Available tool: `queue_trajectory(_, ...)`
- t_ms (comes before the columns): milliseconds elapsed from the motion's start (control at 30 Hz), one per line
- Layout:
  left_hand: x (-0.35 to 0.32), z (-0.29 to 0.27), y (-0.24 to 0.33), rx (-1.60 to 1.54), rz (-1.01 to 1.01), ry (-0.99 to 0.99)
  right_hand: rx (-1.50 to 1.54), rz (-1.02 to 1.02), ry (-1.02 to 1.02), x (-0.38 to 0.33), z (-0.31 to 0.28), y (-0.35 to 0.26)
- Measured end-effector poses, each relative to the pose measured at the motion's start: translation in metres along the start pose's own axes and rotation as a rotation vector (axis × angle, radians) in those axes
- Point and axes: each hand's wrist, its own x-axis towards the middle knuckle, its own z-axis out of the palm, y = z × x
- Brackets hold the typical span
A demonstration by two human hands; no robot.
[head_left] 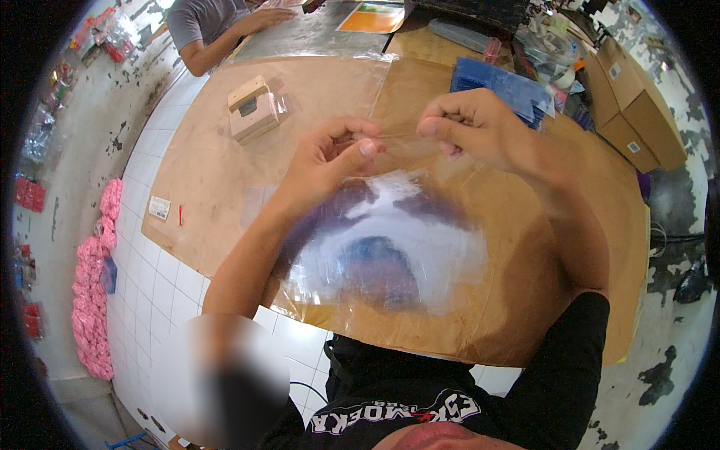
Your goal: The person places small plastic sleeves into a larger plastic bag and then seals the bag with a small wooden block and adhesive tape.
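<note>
You sit at a brown cardboard-covered worktable (225, 165) on a white tiled counter (150, 277). At nine o'clock, a heap of pink packets (94, 300) lies on it; at two o'clock, brown cardboard boxes (637, 105) stand over the worn, patchy floor (667, 360).

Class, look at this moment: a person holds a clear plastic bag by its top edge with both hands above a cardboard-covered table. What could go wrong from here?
1. Both the left hand and right hand pinch only the thin top edge of the clear plastic bag; the slippery film might slide out or tear.
2. The bag hangs loose and glares, so its opening may be hard to find.
3. The stack of blue sheets lies close behind the right hand and could get knocked.
</note>
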Motion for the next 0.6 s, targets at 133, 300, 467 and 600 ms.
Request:
queue_trajectory(133,-0.001,-0.011,-0.007,0.068,-0.023,-0.114,0.043,0.001,-0.044,0.001,0.014,-0.003)
queue_trajectory(300,-0.008,-0.002,-0.006,0.169,-0.018,-0.135,0.072,-0.007,0.012,0.0,0.03,-0.005)
queue_trajectory(467,-0.008,-0.005,-0.004,0.184,0.057,-0.089,0.015,-0.082,0.238,0.0,0.024,-0.006)
queue_trajectory(600,-0.001,-0.019,0.004,0.103,0.201,0.012,0.163,-0.111,0.406,0.003,0.009,-0.001)
